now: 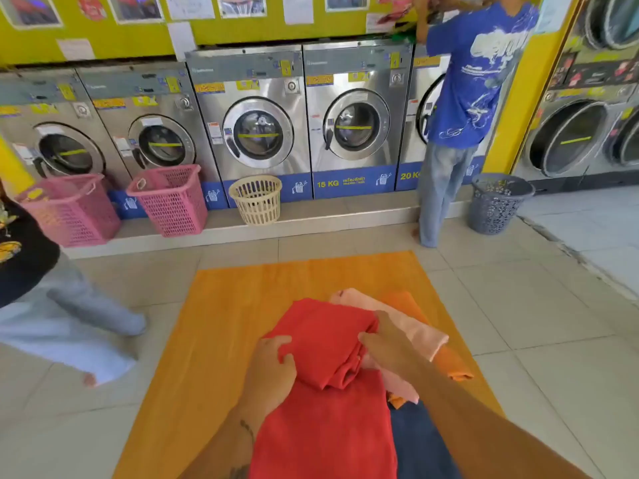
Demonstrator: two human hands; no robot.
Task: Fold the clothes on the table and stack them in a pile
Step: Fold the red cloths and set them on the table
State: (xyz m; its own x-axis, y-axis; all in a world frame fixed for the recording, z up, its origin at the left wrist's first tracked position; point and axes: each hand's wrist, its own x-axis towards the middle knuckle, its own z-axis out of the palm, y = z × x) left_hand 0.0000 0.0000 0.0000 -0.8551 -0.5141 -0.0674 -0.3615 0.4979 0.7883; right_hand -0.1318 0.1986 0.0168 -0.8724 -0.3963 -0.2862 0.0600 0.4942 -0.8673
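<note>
A red garment [321, 402] lies partly folded on the orange table [235, 305], its far half doubled back toward me. My left hand [273, 368] grips the fold's left edge. My right hand [387, 344] pinches the fold's right edge. Under and to the right of the red piece lie a pink cloth [415, 326] and an orange cloth [449, 361]. A dark blue cloth [422, 440] shows at the near right, beneath my right forearm.
A row of washing machines [256, 129] lines the far wall, with two pink baskets [169, 198], a cream basket [257, 200] and a grey basket [498, 202] in front. One person in a blue shirt [473, 81] stands at the machines; another person [45, 305] walks past at left.
</note>
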